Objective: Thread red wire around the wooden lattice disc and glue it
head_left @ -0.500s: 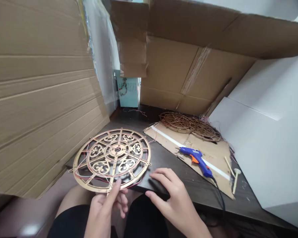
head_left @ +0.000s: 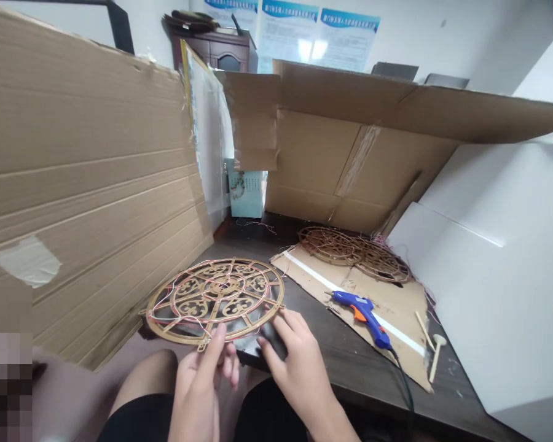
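A round golden fretwork disc (head_left: 215,299) with thin red wire threaded around it lies partly over the near edge of a dark table (head_left: 332,350). My left hand (head_left: 203,380) pinches the disc's near rim from below, thumb on top. My right hand (head_left: 295,362) rests on the table edge at the disc's right rim, fingertips touching it. Behind, a stack of similar brown fretwork discs (head_left: 354,248) lies on a flat cardboard sheet (head_left: 396,301).
A blue and orange glue gun (head_left: 364,310) lies on the cardboard sheet, its black cord running off the near edge. Two small wooden sticks (head_left: 431,350) lie at the right. Cardboard panels (head_left: 87,184) wall the left and back; white boards (head_left: 498,276) stand on the right.
The camera has tilted up, showing the room behind. My right hand has moved left to the disc's right rim. The disc now lies flatter.
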### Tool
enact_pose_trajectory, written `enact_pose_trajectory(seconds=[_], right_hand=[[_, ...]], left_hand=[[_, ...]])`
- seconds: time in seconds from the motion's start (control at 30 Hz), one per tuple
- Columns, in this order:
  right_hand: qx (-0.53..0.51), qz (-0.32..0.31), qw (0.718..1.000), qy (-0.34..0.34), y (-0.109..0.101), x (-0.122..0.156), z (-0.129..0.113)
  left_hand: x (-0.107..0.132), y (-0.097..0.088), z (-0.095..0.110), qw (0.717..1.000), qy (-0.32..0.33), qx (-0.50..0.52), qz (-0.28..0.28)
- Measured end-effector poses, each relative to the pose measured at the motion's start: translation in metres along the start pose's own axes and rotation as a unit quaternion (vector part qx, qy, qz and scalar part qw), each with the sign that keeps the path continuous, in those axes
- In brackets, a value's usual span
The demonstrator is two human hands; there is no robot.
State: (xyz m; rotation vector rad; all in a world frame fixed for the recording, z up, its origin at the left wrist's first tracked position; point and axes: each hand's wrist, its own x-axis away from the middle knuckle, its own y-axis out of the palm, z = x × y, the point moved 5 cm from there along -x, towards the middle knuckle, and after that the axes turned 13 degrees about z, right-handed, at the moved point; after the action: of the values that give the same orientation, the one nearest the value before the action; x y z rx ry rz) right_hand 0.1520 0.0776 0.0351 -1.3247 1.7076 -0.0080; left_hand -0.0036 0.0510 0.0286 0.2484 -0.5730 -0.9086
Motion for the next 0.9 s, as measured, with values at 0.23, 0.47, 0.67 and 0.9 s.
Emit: enact_pose_trajectory(seconds=[0.23, 0.47, 0.67, 0.9], right_hand=[[0.021, -0.038, 0.995, -0.086, 0.015, -0.01, -0.005], [-0.003, -0.109, 0.977, -0.184, -0.006, 0.004, -0.003], [-0.063, -0.181, 0.976, -0.105, -0.041, -0.009, 0.005], [-0.121, -0.265, 0.957, 0.019, -0.051, -0.036, 0.006]], left_hand=[[0.0, 0.002, 0.007, 1.0, 0.021, 0.003, -0.002], [-0.016, -0.028, -0.015, 0.997, 0.066, -0.043, -0.007], [-0.012, -0.043, -0.041, 0.99, 0.08, -0.112, -0.007], [0.0, -0.046, -0.051, 0.992, 0.016, -0.119, 0.035]])
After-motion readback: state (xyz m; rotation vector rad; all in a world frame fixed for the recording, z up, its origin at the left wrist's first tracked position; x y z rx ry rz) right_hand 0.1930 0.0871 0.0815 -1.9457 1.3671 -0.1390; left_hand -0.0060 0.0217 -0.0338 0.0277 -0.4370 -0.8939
